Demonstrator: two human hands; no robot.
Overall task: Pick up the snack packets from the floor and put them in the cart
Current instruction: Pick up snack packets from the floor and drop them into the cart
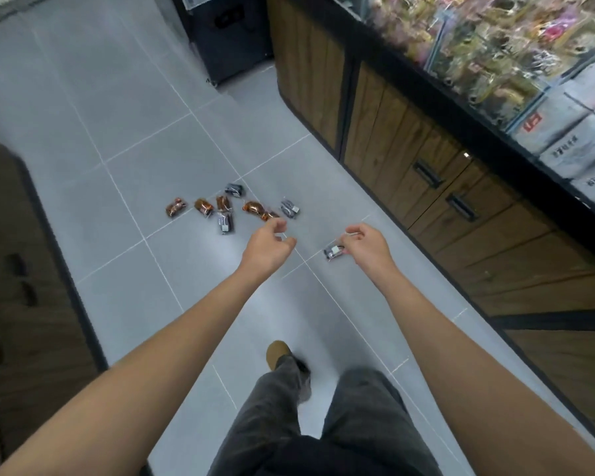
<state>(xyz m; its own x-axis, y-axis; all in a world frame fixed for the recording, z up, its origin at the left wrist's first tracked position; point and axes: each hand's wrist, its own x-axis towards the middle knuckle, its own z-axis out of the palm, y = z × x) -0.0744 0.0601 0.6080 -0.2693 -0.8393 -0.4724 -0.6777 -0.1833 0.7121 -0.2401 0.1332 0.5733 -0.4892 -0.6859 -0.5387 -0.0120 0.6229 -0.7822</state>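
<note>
Several snack packets lie scattered on the grey tiled floor (124, 108) ahead of me. Some are orange-brown (204, 207), others grey (225, 224). One grey packet (334, 251) lies apart to the right. Both arms are stretched forward above the floor. My left hand (267, 247) hovers over the near edge of the cluster, fingers loosely curled, holding nothing. My right hand (368, 245) hangs beside the lone grey packet in the view, fingers loosely curled, and grips nothing. No cart is in view.
A wooden cabinet (426, 139) with black drawer handles runs along the right, with a shelf of packaged goods (495, 49) above it. A dark wooden fixture (21, 269) stands at the left. A black unit (231, 32) is at the back. My legs and a brown shoe (278, 353) are below.
</note>
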